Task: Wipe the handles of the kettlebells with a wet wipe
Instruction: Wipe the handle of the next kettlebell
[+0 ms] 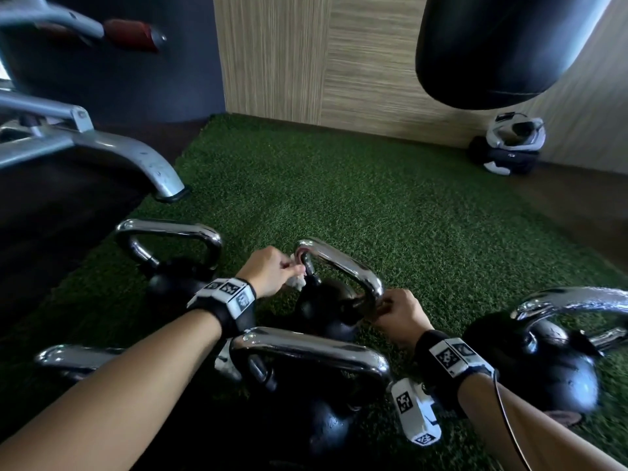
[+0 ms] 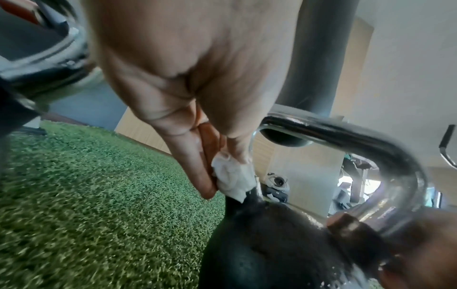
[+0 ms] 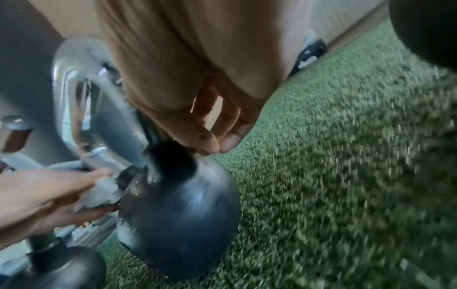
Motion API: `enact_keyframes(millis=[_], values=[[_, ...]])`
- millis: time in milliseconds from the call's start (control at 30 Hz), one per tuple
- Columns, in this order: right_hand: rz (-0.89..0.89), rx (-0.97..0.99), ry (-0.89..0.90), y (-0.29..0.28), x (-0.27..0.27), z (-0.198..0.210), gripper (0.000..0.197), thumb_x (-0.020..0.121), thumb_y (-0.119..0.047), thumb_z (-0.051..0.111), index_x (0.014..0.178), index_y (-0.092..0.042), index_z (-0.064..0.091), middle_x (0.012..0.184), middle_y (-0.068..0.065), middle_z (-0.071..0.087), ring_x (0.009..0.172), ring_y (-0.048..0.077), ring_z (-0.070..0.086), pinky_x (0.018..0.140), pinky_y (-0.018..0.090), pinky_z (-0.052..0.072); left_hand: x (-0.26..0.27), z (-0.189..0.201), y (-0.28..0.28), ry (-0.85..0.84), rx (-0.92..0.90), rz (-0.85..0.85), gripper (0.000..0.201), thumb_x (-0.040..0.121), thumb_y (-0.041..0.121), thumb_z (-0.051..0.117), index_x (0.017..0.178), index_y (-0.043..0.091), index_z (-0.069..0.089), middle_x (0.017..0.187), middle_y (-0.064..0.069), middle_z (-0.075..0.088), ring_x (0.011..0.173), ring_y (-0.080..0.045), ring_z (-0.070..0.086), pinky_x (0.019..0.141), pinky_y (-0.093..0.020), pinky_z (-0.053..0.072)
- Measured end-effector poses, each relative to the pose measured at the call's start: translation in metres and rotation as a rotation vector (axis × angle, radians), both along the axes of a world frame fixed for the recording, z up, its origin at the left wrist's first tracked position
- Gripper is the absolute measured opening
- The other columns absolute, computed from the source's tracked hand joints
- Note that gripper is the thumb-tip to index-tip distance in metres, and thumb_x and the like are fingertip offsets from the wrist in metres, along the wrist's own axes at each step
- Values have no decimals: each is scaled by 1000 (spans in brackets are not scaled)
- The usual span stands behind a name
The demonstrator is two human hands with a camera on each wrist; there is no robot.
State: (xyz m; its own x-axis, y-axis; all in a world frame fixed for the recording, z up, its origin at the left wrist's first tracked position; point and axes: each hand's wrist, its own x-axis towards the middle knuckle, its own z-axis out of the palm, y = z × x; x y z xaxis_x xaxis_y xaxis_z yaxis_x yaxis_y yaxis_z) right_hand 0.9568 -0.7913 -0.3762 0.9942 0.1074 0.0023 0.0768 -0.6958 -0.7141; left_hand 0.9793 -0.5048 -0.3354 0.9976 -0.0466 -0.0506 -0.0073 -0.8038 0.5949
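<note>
Green turf (image 1: 390, 212) carries your middle kettlebell (image 1: 323, 311). Your left hand (image 1: 268, 271) pinches the wipe (image 2: 231, 179) against the handle's left leg; only the right wrist view shows your right hand (image 3: 197, 109), fingers (image 3: 210, 143) narrow, pinching the right leg's base.

Open turf (image 1: 373, 205) ahead; kettlebells (image 1: 306, 379) (chrome-handled) crowd near side.

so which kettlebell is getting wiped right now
The middle kettlebell: the left hand presses the wipe on its handle, the right hand steadies it.
</note>
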Motion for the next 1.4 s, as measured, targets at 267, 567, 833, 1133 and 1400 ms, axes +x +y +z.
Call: enact_keyframes(millis=[267, 567, 833, 1133, 1400], values=[[239, -1, 142, 2, -1, 13, 47, 86, 7, 67, 72, -36, 78, 68, -17, 74, 67, -10, 67, 62, 10, 49, 41, 23, -52, 20, 117, -20, 34, 90, 38, 78, 102, 7, 75, 88, -2, 73, 78, -19, 70, 74, -31, 58], [162, 266, 122, 19, 22, 10, 30, 81, -26, 84, 109, -17, 77, 102, -2, 77, 89, 15, 71, 80, 27, 59, 38, 18, -49, 147, -21, -9, 16, 89, 28, 80, 98, 15, 79, 87, 6, 76, 72, -9, 70, 64, -17, 55], [139, 247, 153, 22, 23, -13, 59, 62, -53, 87, 116, -32, 78, 101, -11, 80, 90, 5, 75, 89, 31, 60, 33, 37, -60, -71, 10, 27, 17, 90, 22, 76, 85, 6, 76, 85, -10, 77, 79, -24, 73, 58, -25, 53], [108, 325, 177, 23, 21, -19, 70, 47, -57, 81, 113, -34, 79, 100, -10, 80, 91, 11, 76, 92, 37, 60, 24, 49, -51, -141, -221, -30, 12, 93, 14, 74, 101, 19, 82, 82, 3, 81, 73, -10, 75, 64, -20, 57], [104, 355, 175, 22, 26, -25, 84, 37, -74, 89, 112, -38, 78, 108, -10, 79, 97, 14, 77, 95, 45, 60, 16, 51, -35, -51, -397, -84, 22, 81, 26, 87, 101, 19, 80, 88, 6, 81, 90, -13, 78, 95, -35, 58]])
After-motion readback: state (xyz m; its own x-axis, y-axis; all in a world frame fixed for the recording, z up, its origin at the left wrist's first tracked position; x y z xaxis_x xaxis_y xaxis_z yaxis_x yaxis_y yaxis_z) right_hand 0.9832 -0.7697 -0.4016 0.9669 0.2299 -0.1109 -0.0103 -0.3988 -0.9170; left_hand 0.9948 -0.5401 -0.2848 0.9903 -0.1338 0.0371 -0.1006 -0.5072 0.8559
